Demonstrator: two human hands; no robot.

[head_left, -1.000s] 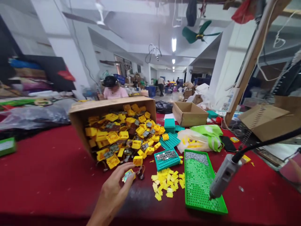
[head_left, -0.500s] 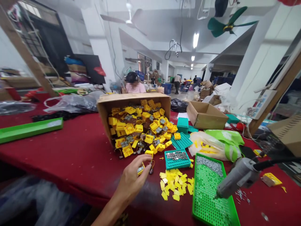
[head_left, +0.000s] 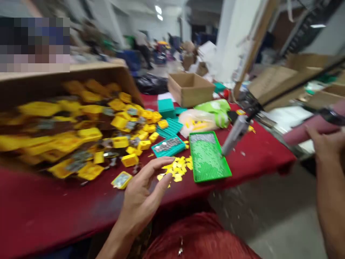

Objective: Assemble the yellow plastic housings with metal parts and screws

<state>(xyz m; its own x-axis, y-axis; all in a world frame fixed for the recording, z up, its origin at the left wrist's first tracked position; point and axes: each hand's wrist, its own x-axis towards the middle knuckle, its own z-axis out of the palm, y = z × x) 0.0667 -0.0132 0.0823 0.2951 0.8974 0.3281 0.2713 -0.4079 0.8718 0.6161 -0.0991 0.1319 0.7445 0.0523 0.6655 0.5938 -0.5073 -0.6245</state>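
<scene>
Left hand: the left hand (head_left: 141, 198) hovers over the near edge of the red surface (head_left: 48, 208), its grip wide, fingers spread and holding nothing.
Nearest thing: a small yellow case (head_left: 122, 180) with a grey face lies flat on the surface just left of the fingertips, apart from them.
Ahead of the grip: a scatter of small yellow clips (head_left: 176, 169) lies just beyond the fingertips, and past it a teal tray (head_left: 168, 145) with grey bits in it.
Right of the grip: a green tray (head_left: 208, 158) sits near the surface's edge, a grey power tool (head_left: 234, 133) standing tilted with its tip at the tray's far right side.
Left of the grip: a tipped cardboard box (head_left: 81, 72) spills a blurred heap of yellow cases (head_left: 81, 126).
Right hand: the right hand (head_left: 323, 144) is well apart at the right edge, its grip closed around a pink roll (head_left: 304, 129).
</scene>
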